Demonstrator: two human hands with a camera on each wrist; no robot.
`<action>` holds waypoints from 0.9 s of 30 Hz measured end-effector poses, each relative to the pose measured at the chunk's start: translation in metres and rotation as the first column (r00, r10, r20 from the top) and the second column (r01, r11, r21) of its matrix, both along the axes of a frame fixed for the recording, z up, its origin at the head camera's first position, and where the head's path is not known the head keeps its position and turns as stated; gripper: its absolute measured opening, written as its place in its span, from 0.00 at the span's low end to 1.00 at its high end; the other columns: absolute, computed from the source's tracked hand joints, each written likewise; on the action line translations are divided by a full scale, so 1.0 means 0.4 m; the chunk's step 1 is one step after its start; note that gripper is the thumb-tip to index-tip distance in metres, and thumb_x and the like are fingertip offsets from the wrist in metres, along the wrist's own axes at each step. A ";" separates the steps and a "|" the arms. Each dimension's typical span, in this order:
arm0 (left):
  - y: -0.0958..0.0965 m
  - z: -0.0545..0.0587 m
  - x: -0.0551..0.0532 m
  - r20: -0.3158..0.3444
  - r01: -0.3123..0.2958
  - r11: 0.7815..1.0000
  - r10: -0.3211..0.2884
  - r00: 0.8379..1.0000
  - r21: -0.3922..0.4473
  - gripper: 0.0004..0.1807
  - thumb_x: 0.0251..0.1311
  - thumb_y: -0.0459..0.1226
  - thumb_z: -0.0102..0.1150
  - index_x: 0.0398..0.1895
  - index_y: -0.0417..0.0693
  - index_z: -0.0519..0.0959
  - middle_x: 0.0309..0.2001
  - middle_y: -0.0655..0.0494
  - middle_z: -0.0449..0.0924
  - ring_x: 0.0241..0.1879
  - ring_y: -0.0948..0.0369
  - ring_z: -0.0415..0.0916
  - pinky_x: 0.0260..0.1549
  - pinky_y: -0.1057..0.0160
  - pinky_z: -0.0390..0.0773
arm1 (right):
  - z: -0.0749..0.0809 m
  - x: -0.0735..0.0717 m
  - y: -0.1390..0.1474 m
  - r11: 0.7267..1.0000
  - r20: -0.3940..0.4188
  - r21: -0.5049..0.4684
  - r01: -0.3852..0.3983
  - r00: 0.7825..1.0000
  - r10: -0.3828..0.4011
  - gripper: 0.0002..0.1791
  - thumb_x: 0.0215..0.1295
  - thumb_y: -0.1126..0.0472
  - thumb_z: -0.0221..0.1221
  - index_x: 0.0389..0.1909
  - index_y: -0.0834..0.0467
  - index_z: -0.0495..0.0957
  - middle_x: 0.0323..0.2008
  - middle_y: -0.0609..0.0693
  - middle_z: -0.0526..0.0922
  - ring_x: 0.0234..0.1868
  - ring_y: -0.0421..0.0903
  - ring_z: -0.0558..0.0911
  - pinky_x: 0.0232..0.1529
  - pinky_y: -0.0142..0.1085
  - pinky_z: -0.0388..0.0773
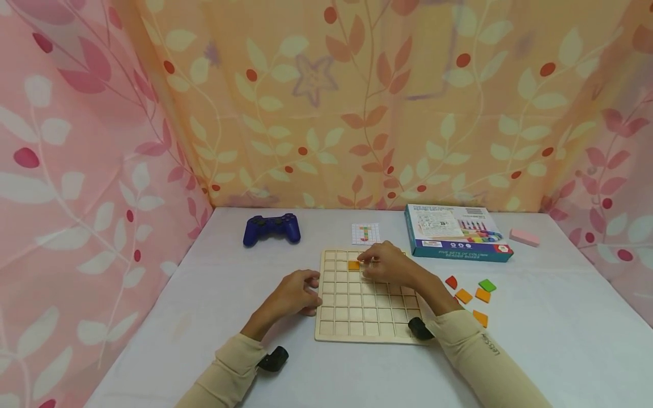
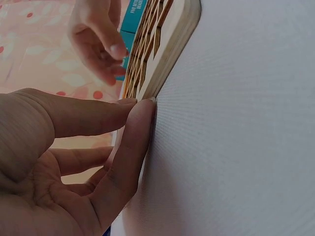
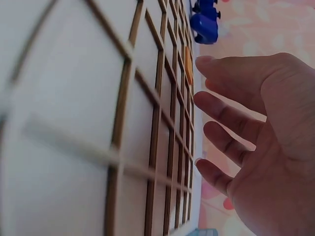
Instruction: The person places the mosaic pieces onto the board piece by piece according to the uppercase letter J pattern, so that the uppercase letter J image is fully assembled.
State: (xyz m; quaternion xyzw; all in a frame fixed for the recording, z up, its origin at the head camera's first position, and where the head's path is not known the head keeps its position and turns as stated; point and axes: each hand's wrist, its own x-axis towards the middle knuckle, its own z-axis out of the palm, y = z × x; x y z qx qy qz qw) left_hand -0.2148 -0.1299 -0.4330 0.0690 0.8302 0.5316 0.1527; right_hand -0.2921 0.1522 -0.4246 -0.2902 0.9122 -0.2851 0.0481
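A pale wooden grid board (image 1: 357,314) lies flat on the white table. At its left edge my left hand (image 1: 295,293) grips the rim, thumb and a finger pinching it in the left wrist view. One orange square tile (image 1: 353,265) sits in a cell of the top row. Just right of that tile is my right hand (image 1: 386,263), above the board. In the right wrist view its fingers (image 3: 224,137) are loosely bent and apart, holding nothing. The upper right of the board is partly hidden by this hand and forearm.
Right of the board lie loose tiles: several orange squares (image 1: 463,296), a green one (image 1: 487,285) and a red rounded piece (image 1: 451,281). Behind are a pattern card (image 1: 365,233), a flat bead-set box (image 1: 459,232), a pink block (image 1: 524,237) and a blue game controller (image 1: 272,229).
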 end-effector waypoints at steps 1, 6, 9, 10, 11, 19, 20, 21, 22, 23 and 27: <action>0.000 -0.001 0.000 -0.001 0.004 1.000 -0.004 1.000 -0.004 0.37 0.57 0.21 0.67 0.72 0.29 0.70 0.55 0.42 0.76 0.39 0.58 0.82 0.31 0.62 0.92 | 0.000 0.006 0.009 1.000 -0.007 -0.002 -0.002 1.000 0.002 0.18 0.65 0.58 0.69 0.55 0.59 0.89 0.47 0.50 0.89 0.50 0.50 0.77 0.51 0.44 0.78; -0.002 -0.003 0.002 -0.003 0.008 1.000 -0.008 1.000 -0.006 0.36 0.57 0.21 0.67 0.72 0.28 0.69 0.55 0.42 0.76 0.39 0.58 0.82 0.31 0.61 0.92 | 0.008 0.041 0.063 1.000 -0.018 0.022 0.009 1.000 -0.008 0.19 0.67 0.58 0.69 0.57 0.59 0.87 0.47 0.50 0.88 0.49 0.50 0.75 0.46 0.40 0.74; -0.002 -0.003 0.003 -0.004 0.000 1.000 0.000 1.000 0.000 0.36 0.57 0.21 0.66 0.72 0.29 0.70 0.55 0.42 0.76 0.39 0.58 0.83 0.32 0.61 0.92 | 0.015 0.060 0.102 0.999 0.000 0.037 0.037 0.999 -0.037 0.19 0.69 0.58 0.68 0.59 0.58 0.86 0.46 0.48 0.87 0.50 0.50 0.74 0.47 0.40 0.74; -0.002 -0.003 0.003 -0.005 -0.001 1.000 0.001 1.000 0.002 0.36 0.57 0.21 0.67 0.72 0.29 0.70 0.55 0.42 0.76 0.40 0.58 0.83 0.32 0.60 0.92 | 0.017 0.066 0.115 0.998 0.006 0.035 0.048 0.999 -0.048 0.19 0.69 0.58 0.68 0.59 0.59 0.86 0.46 0.48 0.87 0.50 0.51 0.74 0.47 0.40 0.74; -0.003 -0.004 0.003 -0.005 -0.003 1.000 0.003 1.000 0.005 0.36 0.57 0.21 0.67 0.72 0.29 0.71 0.55 0.42 0.76 0.40 0.58 0.83 0.32 0.60 0.92 | 0.020 0.073 0.128 0.997 0.012 0.035 0.063 0.998 -0.063 0.19 0.69 0.59 0.67 0.59 0.58 0.86 0.46 0.48 0.86 0.51 0.51 0.74 0.47 0.40 0.74; -0.003 -0.004 0.003 -0.006 -0.011 1.000 0.011 1.000 0.001 0.37 0.57 0.22 0.68 0.72 0.30 0.71 0.55 0.43 0.77 0.41 0.58 0.82 0.33 0.59 0.92 | 0.033 0.135 0.240 0.982 0.006 0.092 0.164 0.986 -0.165 0.20 0.68 0.56 0.69 0.59 0.54 0.86 0.50 0.48 0.86 0.56 0.53 0.73 0.55 0.54 0.78; -0.004 -0.004 0.003 -0.006 -0.011 1.000 0.011 1.000 0.000 0.37 0.57 0.22 0.68 0.72 0.30 0.71 0.55 0.43 0.77 0.41 0.58 0.82 0.32 0.59 0.92 | 0.034 0.141 0.254 0.980 0.009 0.097 0.172 0.985 -0.174 0.20 0.68 0.55 0.69 0.59 0.54 0.86 0.50 0.48 0.86 0.57 0.53 0.73 0.55 0.55 0.79; -0.004 -0.004 0.003 -0.006 -0.012 1.000 0.012 1.000 0.001 0.37 0.57 0.22 0.68 0.72 0.30 0.71 0.55 0.43 0.77 0.41 0.58 0.82 0.32 0.59 0.92 | 0.034 0.147 0.268 0.978 0.014 0.102 0.183 0.983 -0.185 0.20 0.68 0.55 0.69 0.60 0.53 0.86 0.51 0.48 0.86 0.58 0.54 0.73 0.56 0.57 0.80; -0.004 -0.005 0.003 -0.007 -0.011 1.000 0.011 1.000 0.002 0.37 0.57 0.22 0.68 0.72 0.30 0.71 0.55 0.43 0.77 0.40 0.58 0.82 0.32 0.59 0.92 | 0.036 0.152 0.282 0.976 0.019 0.105 0.191 0.981 -0.194 0.21 0.68 0.54 0.70 0.60 0.53 0.86 0.52 0.49 0.86 0.58 0.54 0.74 0.55 0.58 0.81; -0.003 -0.005 0.003 -0.008 -0.010 1.000 0.010 1.000 0.002 0.37 0.56 0.21 0.69 0.72 0.30 0.71 0.55 0.42 0.77 0.40 0.58 0.82 0.32 0.59 0.92 | 0.037 0.156 0.295 0.973 0.022 0.109 0.202 0.978 -0.205 0.21 0.68 0.55 0.70 0.60 0.53 0.86 0.52 0.50 0.86 0.58 0.54 0.74 0.55 0.58 0.82; -0.002 -0.008 0.001 -0.013 -0.006 1.000 0.006 1.000 0.004 0.37 0.57 0.21 0.69 0.72 0.30 0.71 0.55 0.42 0.77 0.40 0.58 0.83 0.32 0.59 0.92 | 0.044 0.170 0.345 0.965 0.037 0.122 0.232 0.971 -0.238 0.21 0.67 0.55 0.71 0.60 0.54 0.86 0.52 0.51 0.86 0.58 0.55 0.74 0.52 0.55 0.86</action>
